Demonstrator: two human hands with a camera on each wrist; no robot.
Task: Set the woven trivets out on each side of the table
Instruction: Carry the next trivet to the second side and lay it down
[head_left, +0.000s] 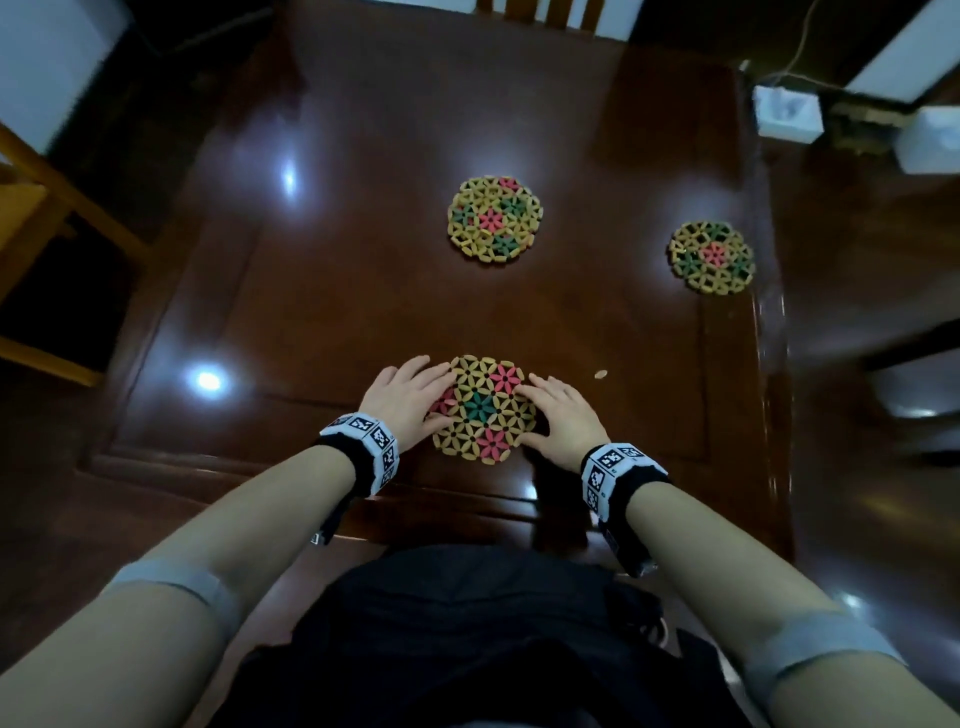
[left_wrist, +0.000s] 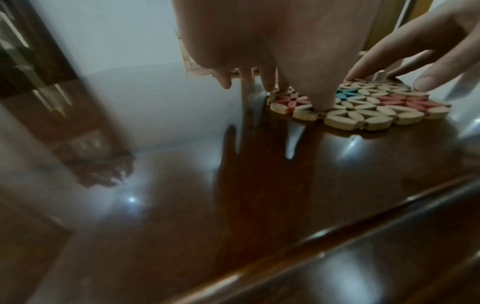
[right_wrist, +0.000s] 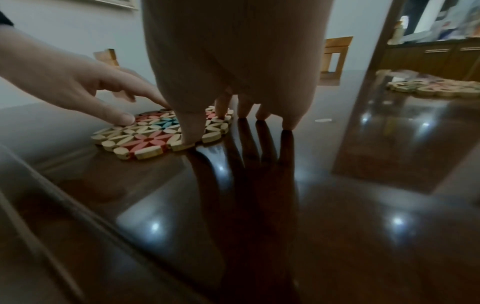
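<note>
Head view: three round woven trivets of tan, red and green beads on the glossy dark wooden table (head_left: 322, 291): near (head_left: 487, 408), centre (head_left: 494, 220), right edge (head_left: 711, 257). Wrist views: left hand (left_wrist: 272, 41) and right hand (right_wrist: 233, 51) flank the near trivet, straight fingertips resting on it.

The table (head_left: 363, 291) under both hands is dark wood with a glossy, mirror-smooth finish that reflects lamps and fingers. The trivet (head_left: 485, 408) between the hands is made of small matt wooden pieces, natural, pink and green. The chair (head_left: 62, 208) beyond the left hand is lighter wood.
</note>
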